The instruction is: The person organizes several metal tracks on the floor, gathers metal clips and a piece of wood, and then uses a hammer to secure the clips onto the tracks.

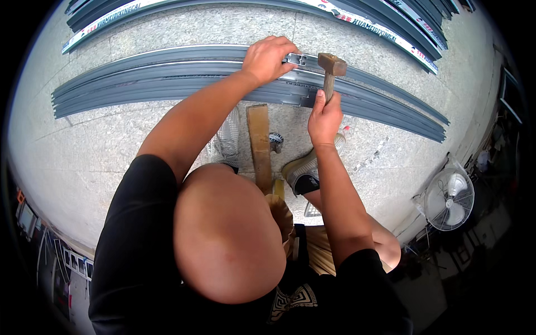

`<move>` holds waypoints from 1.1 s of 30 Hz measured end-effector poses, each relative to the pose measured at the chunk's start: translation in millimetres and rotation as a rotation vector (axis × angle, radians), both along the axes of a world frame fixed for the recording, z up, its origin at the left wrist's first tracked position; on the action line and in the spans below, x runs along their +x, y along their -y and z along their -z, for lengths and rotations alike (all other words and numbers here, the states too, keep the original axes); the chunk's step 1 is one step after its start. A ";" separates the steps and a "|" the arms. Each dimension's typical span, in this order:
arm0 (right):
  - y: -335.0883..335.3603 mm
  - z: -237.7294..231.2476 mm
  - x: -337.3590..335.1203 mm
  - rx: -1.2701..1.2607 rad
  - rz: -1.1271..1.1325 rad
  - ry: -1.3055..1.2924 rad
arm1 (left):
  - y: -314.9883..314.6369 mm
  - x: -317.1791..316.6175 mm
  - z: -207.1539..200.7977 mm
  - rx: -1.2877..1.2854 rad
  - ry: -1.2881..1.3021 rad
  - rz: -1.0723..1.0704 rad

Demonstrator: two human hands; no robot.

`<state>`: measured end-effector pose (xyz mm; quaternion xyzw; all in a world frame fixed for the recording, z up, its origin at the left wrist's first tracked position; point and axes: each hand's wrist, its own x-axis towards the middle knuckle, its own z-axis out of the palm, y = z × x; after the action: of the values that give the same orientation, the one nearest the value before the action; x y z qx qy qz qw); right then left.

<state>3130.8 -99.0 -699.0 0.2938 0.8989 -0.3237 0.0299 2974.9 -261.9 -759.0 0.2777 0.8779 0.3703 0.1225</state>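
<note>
Long dark grey metal profiles [184, 72] lie side by side across the floor in front of me. Over their middle, my left hand [270, 58] pinches a small silver metal bracket [296, 59] between thumb and fingers. The bracket sits at the upper profiles; whether it is seated in one, I cannot tell. My right hand [325, 118] is closed round the wooden handle of a hammer [331, 64]. The hammer's rusty, blocky head is up, just right of the bracket and apart from it.
A wooden board [259, 139] lies between my feet, with a roll of tape [275, 138] beside it. More bundled profiles [357, 17] with printed white film lie farther off. A standing fan [449, 199] is at the right. My shoe [301, 167] is close to the profiles.
</note>
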 end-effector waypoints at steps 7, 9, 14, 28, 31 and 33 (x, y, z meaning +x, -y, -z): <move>-32.8 10.0 -15.6 0.060 0.144 0.003 | -9.4 3.6 -0.2 0.017 -0.031 -0.014; -39.9 19.7 -18.1 0.102 0.134 -0.067 | -15.2 1.9 0.1 0.041 -0.028 -0.009; -37.9 13.0 -35.9 0.081 0.129 0.102 | -18.6 3.1 2.0 0.043 -0.018 0.013; -33.9 -2.9 -82.8 0.240 0.070 0.565 | -24.1 -3.0 -1.3 0.030 -0.013 0.046; -36.3 -3.1 -84.3 0.217 0.064 0.563 | -22.4 -4.1 0.8 0.046 -0.015 0.041; -37.0 -3.5 -85.0 0.213 0.064 0.558 | -21.0 -5.6 3.1 0.062 -0.023 0.047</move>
<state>3045.9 -62.0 -695.5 0.4012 0.8751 -0.1348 0.2346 2969.3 -240.9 -762.1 0.3062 0.8605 0.3912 0.1126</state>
